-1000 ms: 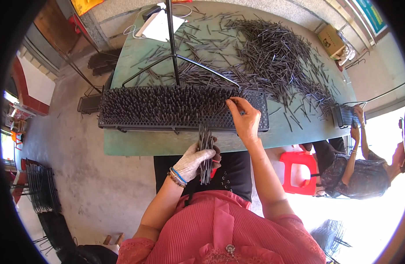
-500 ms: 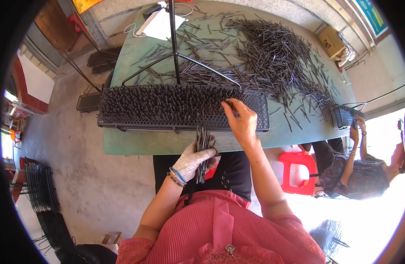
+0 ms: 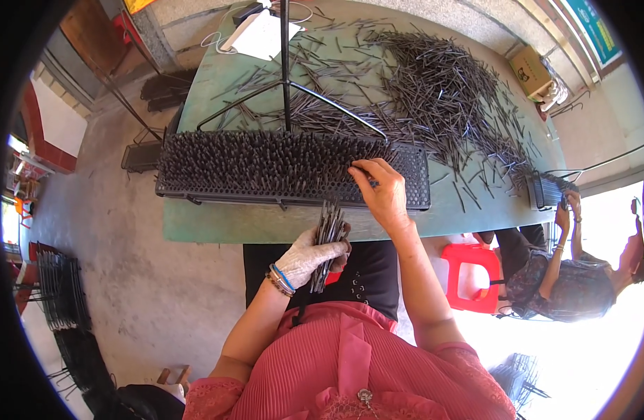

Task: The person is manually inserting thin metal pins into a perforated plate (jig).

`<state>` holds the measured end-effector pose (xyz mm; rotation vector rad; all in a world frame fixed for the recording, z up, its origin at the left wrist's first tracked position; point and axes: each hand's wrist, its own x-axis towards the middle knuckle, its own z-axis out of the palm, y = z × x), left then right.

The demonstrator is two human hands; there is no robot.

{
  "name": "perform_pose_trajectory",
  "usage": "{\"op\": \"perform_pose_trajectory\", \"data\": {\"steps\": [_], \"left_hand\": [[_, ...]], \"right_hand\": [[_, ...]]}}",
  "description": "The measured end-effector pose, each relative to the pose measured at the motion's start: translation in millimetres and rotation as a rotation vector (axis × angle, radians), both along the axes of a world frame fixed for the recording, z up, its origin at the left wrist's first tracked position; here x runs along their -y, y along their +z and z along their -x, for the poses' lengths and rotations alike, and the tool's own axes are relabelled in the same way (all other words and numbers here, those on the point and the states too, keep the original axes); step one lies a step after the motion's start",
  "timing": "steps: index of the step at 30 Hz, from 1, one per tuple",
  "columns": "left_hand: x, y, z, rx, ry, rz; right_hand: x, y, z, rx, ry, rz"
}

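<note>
My left hand (image 3: 304,260), in a whitish glove, is closed around a bundle of thin dark sticks (image 3: 329,225) that point up and down, just off the table's near edge. My bare right hand (image 3: 383,194) is over the right part of a long black perforated tray (image 3: 414,178). Its thumb and index finger are pinched at the edge of the upright sticks (image 3: 252,162) that fill the tray's left and middle. What lies between those fingertips is too small to make out. Rows of bare holes show at the tray's right end and along its front.
A black metal stand (image 3: 285,66) with spread legs rises behind the tray. Loose sticks (image 3: 441,87) are heaped on the green table (image 3: 217,227). White paper (image 3: 262,36) lies at the back. At right, another person (image 3: 567,280) works at a similar tray (image 3: 535,190), near a red stool (image 3: 469,308).
The left hand's bundle has tilted slightly, its top leaning right. My right hand has barely moved at the tray, its fingers still pinched. The view has shifted slightly.
</note>
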<state>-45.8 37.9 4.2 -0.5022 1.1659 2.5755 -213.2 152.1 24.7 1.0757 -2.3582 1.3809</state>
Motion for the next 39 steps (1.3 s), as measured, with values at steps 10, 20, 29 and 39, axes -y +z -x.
{"op": "perform_pose_trajectory", "data": {"steps": [10,20,29,39], "left_hand": [[2,-7,0,-0.014,-0.018,-0.007],[2,0,-2,-0.004,-0.012,-0.014],[3,6,0,0.042,-0.017,-0.05],[10,11,-2,-0.122,-0.06,0.041]], "right_hand": [[2,2,-3,-0.125,-0.002,-0.051],[1,-3,-1,-0.094,-0.026,-0.049],[-4,-13,3,-0.185,-0.007,-0.171],[-15,7,-26,0.881,0.284,-0.052]]}}
